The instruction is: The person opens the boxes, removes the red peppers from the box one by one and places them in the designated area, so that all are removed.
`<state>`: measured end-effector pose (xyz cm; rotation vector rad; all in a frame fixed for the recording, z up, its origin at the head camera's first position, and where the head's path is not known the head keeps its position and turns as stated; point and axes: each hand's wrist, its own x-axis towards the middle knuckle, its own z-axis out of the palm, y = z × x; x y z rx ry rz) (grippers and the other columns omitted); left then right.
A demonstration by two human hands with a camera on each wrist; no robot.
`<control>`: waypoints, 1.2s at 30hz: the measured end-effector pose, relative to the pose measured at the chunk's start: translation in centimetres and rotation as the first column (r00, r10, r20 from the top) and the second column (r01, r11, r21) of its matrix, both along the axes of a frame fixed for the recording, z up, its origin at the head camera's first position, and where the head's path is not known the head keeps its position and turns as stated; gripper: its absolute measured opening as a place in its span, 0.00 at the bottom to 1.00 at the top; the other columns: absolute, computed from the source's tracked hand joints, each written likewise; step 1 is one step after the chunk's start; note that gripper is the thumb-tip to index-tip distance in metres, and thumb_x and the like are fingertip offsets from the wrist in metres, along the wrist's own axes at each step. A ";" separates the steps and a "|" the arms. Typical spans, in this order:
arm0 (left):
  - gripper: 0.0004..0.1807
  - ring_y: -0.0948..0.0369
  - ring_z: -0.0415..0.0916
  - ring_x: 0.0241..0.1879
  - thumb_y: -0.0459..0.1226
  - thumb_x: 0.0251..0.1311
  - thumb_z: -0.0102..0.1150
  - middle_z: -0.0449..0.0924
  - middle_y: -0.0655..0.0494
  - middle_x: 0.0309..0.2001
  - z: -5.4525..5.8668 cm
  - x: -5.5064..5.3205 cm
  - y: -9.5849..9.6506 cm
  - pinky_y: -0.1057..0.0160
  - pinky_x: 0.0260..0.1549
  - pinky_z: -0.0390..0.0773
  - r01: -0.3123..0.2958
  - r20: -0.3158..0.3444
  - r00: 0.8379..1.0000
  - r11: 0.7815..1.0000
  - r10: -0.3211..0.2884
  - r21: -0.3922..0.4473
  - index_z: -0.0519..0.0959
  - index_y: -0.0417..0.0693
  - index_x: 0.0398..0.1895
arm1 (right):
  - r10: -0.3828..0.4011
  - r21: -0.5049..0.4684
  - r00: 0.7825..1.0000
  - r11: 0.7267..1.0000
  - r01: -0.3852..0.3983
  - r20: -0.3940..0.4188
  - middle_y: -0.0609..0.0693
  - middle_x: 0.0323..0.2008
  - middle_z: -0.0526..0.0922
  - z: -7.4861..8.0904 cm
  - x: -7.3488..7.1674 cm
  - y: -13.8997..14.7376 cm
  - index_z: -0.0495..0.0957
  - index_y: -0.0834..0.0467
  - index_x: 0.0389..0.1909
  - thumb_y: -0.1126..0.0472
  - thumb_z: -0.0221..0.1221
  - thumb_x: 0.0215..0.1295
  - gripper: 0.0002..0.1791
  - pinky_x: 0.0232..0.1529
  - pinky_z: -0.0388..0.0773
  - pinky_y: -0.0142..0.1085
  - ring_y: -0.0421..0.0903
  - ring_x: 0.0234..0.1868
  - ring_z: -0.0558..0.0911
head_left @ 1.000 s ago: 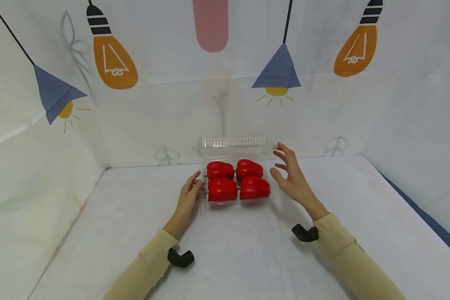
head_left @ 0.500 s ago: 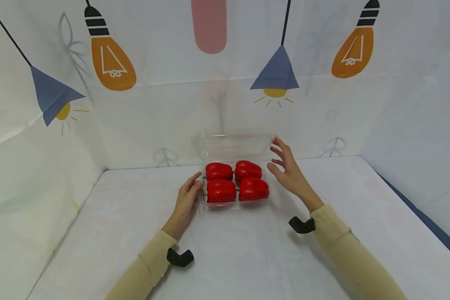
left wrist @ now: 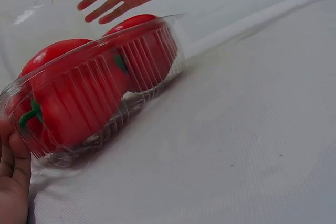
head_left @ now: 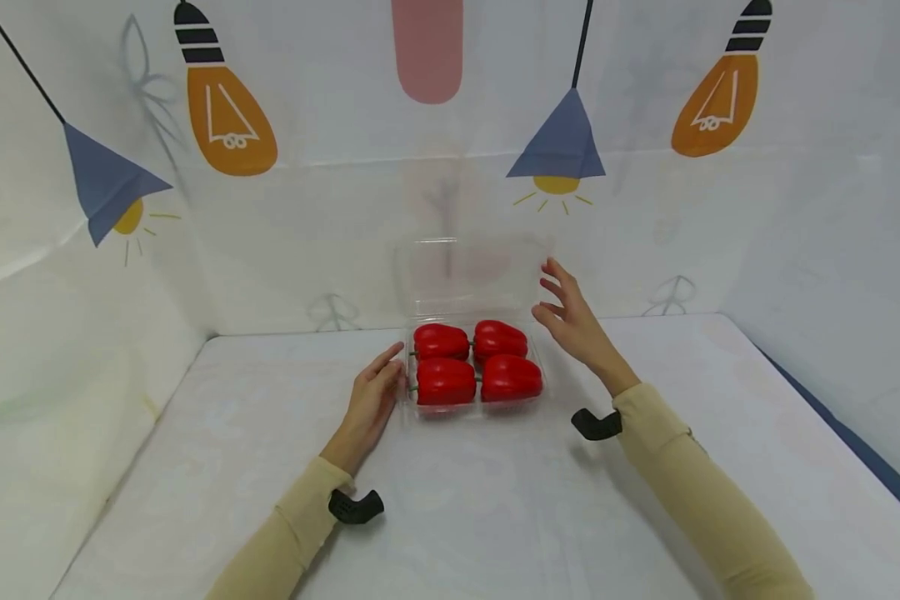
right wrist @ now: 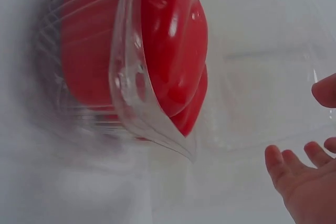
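A clear plastic box (head_left: 450, 408) on the table holds several red bell peppers (head_left: 447, 381) in two rows, green stems pointing left. Its clear hinged lid (head_left: 465, 302) stands raised at the back. My left hand (head_left: 372, 404) rests at the box's left side, fingers extended along it; in the left wrist view, fingertips (left wrist: 18, 153) lie right at the box's corner. My right hand (head_left: 576, 329) is raised at the lid's right edge, fingers spread and loosely bent, gripping nothing. In the right wrist view, its fingers (right wrist: 275, 163) and thumb are apart, close by the lid (right wrist: 262, 93).
A white cloth covers the table (head_left: 465, 508). Right behind the box rises a white curtain (head_left: 330, 233) printed with lamps and bulbs. Black wrist cameras (head_left: 356, 507) sit at both cuffs.
The lid has swung on its hinge and reaches higher in the head view. My right hand has risen and shifted slightly left along with it. My left hand and the peppers stay in place.
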<state>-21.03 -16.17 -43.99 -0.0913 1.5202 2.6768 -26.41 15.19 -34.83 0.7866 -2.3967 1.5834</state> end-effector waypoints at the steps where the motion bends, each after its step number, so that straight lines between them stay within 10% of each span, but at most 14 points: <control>1: 0.23 0.69 0.70 0.28 0.31 0.67 0.49 0.74 0.61 0.29 0.0 0.0 -0.1 0.76 0.32 0.74 0.010 0.001 1.000 1.000 -0.010 0.009 0.66 0.40 0.65 | -0.001 0.002 1.000 1.000 0.001 0.013 0.61 0.72 0.47 0.2 -0.1 0.0 0.38 0.59 0.74 0.70 0.51 0.66 0.42 0.64 0.61 0.59 0.62 0.72 0.54; 18: 0.25 0.69 0.72 0.30 0.32 0.66 0.51 0.74 0.62 0.34 0.1 -0.4 -0.9 0.76 0.31 0.75 0.086 0.008 0.996 0.995 -0.086 -0.056 0.66 0.46 0.66 | -0.030 0.051 0.989 0.998 0.023 0.143 0.64 0.72 0.44 2.5 0.5 -1.3 0.38 0.63 0.74 0.68 0.48 0.68 0.39 0.67 0.57 0.58 0.63 0.73 0.51; 36: 0.27 0.69 0.73 0.30 0.31 0.65 0.52 0.74 0.61 0.36 -0.1 -0.1 -0.9 0.77 0.31 0.76 0.095 0.012 0.995 0.994 -0.095 -0.050 0.64 0.46 0.68 | -0.015 0.168 0.988 0.986 -0.012 0.157 0.65 0.69 0.54 -1.7 0.4 0.0 0.50 0.64 0.71 0.67 0.48 0.70 0.31 0.65 0.63 0.56 0.63 0.68 0.61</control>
